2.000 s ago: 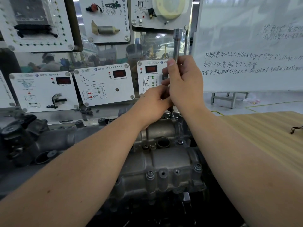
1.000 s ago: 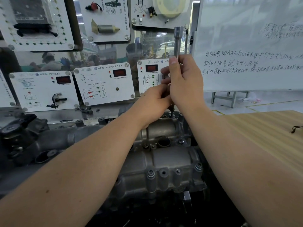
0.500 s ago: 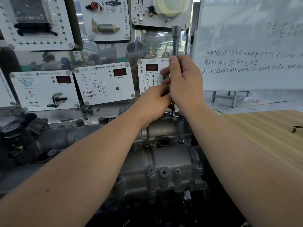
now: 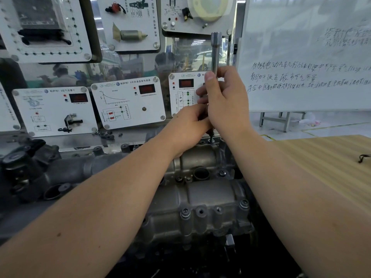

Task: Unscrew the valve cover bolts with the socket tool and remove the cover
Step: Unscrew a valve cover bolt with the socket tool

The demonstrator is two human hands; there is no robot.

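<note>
A grey cast-metal valve cover (image 4: pixel 202 195) lies across the engine in front of me, with bolts (image 4: pixel 185 213) along its near edge. A long steel socket tool (image 4: pixel 216 51) stands upright over the cover's far right corner, its tip down at a bolt (image 4: pixel 211 139) there. My right hand (image 4: pixel 226 103) grips the tool's shaft, thumb pointing up along it. My left hand (image 4: pixel 188 127) holds the lower part of the tool just under the right hand; its fingers are mostly hidden.
Sensor display boards (image 4: pixel 128 102) stand upright just behind the engine. A whiteboard (image 4: pixel 305 57) with handwriting fills the upper right. A wooden tabletop (image 4: pixel 329 163) lies to the right, with a black cord (image 4: pixel 363 157) at its edge. Dark engine parts (image 4: pixel 22 167) sit at the left.
Both hands stay on the socket tool at the same far corner. The right hand's grip shifted slightly on the shaft; the tool stays upright.
</note>
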